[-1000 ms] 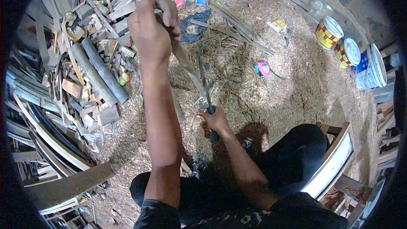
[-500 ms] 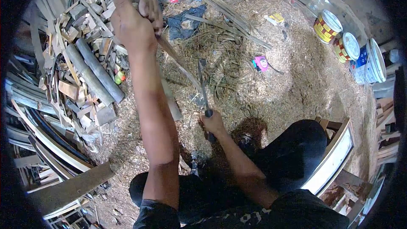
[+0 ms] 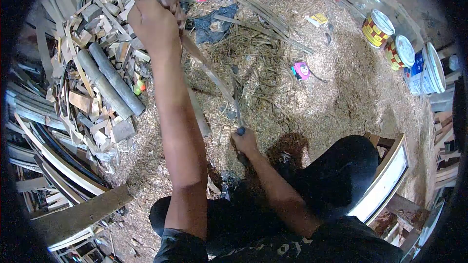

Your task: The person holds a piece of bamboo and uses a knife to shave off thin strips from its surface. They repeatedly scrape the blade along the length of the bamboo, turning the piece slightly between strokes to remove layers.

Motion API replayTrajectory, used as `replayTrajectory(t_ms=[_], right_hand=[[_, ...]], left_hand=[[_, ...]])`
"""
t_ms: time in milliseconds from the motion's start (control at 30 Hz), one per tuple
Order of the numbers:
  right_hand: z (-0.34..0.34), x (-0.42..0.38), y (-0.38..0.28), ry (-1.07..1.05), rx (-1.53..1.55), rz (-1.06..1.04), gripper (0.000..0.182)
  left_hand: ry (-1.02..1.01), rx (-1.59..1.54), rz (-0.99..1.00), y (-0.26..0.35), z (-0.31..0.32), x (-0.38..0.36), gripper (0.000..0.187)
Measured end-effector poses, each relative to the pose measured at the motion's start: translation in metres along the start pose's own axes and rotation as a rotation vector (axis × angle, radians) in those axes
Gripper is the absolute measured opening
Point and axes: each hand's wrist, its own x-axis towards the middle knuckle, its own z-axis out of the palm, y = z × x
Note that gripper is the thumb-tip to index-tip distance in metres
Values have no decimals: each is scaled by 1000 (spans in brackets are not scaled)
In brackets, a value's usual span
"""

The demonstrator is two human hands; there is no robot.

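Note:
My left hand (image 3: 157, 22) is raised at the upper left, fingers closed around the upper end of a thin wooden strip (image 3: 210, 74). The strip slants down to the right. My right hand (image 3: 244, 142) is low in the middle, wrapped round the dark handle of a knife (image 3: 238, 109). The blade points up and away from me and meets or crosses the strip's lower end; exact contact is hard to tell. Beneath both lie heaped shavings (image 3: 265, 75).
Wood offcuts and two round poles (image 3: 105, 83) lie at left. A pink tape measure (image 3: 301, 70) rests on the shavings. Several buckets (image 3: 378, 28) stand at upper right. A dark cloth (image 3: 212, 25) lies beyond the strip. A white-topped wooden frame (image 3: 382, 180) is beside my knee.
The knife blade has tilted, its far end now showing lower and less distinctly. The strip's lower end has shifted slightly right. Both hands keep their grip.

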Motion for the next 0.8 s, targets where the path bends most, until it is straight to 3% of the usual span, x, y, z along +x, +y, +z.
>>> replayTrajectory(t_ms=[33, 200, 267, 367, 400, 500, 567, 667, 800], right_hand=[[0, -3, -10, -55, 187, 134, 18], [9, 9, -19, 32, 167, 92, 15], [-7, 3, -57, -6, 224, 118, 15], [-39, -12, -133, -47, 130, 5, 11], [-45, -21, -149, -48, 132, 4, 11], [-54, -35, -181, 6, 302, -315, 15], [-64, -48, -204, 37, 243, -346, 16], [-61, -52, -208, 92, 193, -344, 17], [-49, -48, -193, 111, 285, -253, 17]], left_hand=[[16, 20, 36, 0, 3, -3, 58], [-11, 13, 118, -8, 2, 4, 58], [-8, -41, 7, -10, -2, 6, 57], [-90, -288, -36, -12, -9, 7, 53], [-91, -286, -35, -13, -11, 7, 53], [-29, -213, -36, -15, -14, 10, 41], [13, -124, 15, -16, -15, 9, 42], [103, -92, 125, -17, -3, 0, 48], [117, -15, 125, -14, 3, -12, 52]])
